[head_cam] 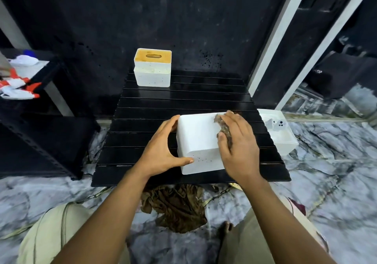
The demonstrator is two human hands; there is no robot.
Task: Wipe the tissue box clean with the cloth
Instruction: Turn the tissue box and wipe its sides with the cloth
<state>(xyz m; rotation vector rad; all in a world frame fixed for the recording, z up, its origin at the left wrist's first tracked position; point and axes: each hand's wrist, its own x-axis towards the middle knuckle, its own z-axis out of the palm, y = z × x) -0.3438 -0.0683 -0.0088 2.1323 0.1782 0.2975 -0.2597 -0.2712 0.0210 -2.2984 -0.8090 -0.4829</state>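
A dark wall (142, 18) fills the upper half of the frame, and a grey-veined marble floor (336, 192) spreads across the lower half. A low black slatted table (183, 100) stands in the middle of the frame, its far edge against the wall. At the left edge is a black shelf unit (40, 137) with red and white items (16, 88) lying on its upper level. The person's legs in light trousers (51, 233) frame the bottom corners, and between them a crumpled brown fabric (177, 206) lies on the floor just below the table's near edge. The tissue box (195, 137), white and turned so that a plain face is up, sits on the near half of the table, slightly right of centre, with small dark specks on the side facing the camera. Right of the table, on the floor, is a white tub (285, 143) holding small white objects. A second white box (152, 67) with a slotted wooden lid stands at the table's far left corner, well apart from the first. The left hand (161, 151) grips the tissue box's left end, thumb on the near side and fingers round the far corner. The right hand (238, 147) lies on the box's right end, pressing down the cloth (223, 126), a small mottled brown wad caught between thumb and forefinger.
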